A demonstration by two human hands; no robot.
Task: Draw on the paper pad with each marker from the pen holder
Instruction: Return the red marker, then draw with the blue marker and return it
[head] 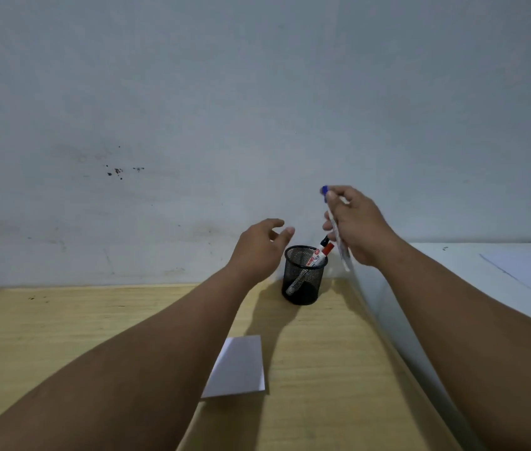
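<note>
Markers are the story, and one's out! Left hand (259, 247) hovers beside the black wire-mesh pen holder (303, 275), fingers spread, touching nothing. In the holder lean a red-capped marker (322, 253) and a black-capped one. Right hand (356, 227), fingers clamped on the blue-capped white marker (335, 222), holds it nearly upright above the holder, cap peeking past the fingertips. Light, stiff, smooth plastic (slippery, I'd judge), so grip mid-barrel. White paper pad (241, 366) waits on the pale wooden desk (95, 320).
</note>
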